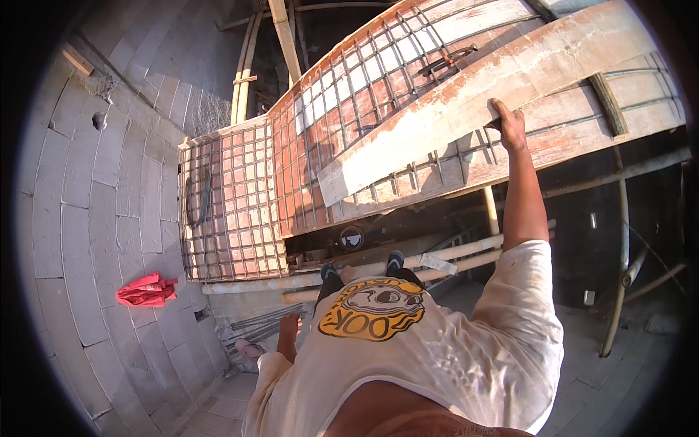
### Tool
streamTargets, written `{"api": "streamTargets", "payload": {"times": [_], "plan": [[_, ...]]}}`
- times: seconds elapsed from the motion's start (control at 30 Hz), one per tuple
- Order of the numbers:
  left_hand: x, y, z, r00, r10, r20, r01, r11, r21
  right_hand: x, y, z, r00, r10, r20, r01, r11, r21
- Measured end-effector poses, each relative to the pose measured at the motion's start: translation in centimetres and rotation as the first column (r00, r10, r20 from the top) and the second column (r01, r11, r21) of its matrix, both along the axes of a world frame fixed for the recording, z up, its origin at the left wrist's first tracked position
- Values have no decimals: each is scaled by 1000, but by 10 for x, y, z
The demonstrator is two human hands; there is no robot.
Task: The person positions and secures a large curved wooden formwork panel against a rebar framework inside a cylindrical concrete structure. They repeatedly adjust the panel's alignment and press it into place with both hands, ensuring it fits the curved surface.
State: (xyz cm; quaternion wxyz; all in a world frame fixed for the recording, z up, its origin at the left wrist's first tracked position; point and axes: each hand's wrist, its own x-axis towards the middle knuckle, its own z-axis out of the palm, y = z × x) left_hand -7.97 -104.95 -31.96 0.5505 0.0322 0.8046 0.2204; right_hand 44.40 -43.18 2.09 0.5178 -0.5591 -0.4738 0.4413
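My right hand (507,125) grips the lower edge of a long wooden plank (437,116), thumb on its face and fingers hidden behind. The pale, reddish-stained plank slants from the middle of the view to the upper right, over a grid of steel reinforcing bars (320,138). Low at my left side hangs my left hand (290,326), its fingers loosely apart and nothing in it. Under the bars lies reddish board formwork (233,197), level at the left and sloping at the right. A dark metal tool (448,60) rests on the bars beyond the plank; its kind is unclear.
My feet are by bamboo poles (466,251), beside a dark gap under the formwork. A grey block wall (80,218) rises at the left, with a red cloth (147,290) against it. Thin rods (255,324) lie below. Upright bamboo props (620,291) stand at the right.
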Motion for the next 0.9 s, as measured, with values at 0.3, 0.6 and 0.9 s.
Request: {"api": "streamTargets", "payload": {"times": [0.3,0.6,0.9], "plan": [[-3,71,7,964,-265,12,264,963,56,-9,-19,18,987,-143,-71,150,983,108],[24,103,17,949,-316,-12,315,940,135,-26,-46,38,993,-117,-5,116,986,121],[45,167,17,924,-376,-74,383,908,170,-26,-51,45,995,-98,-13,99,992,76]]}}
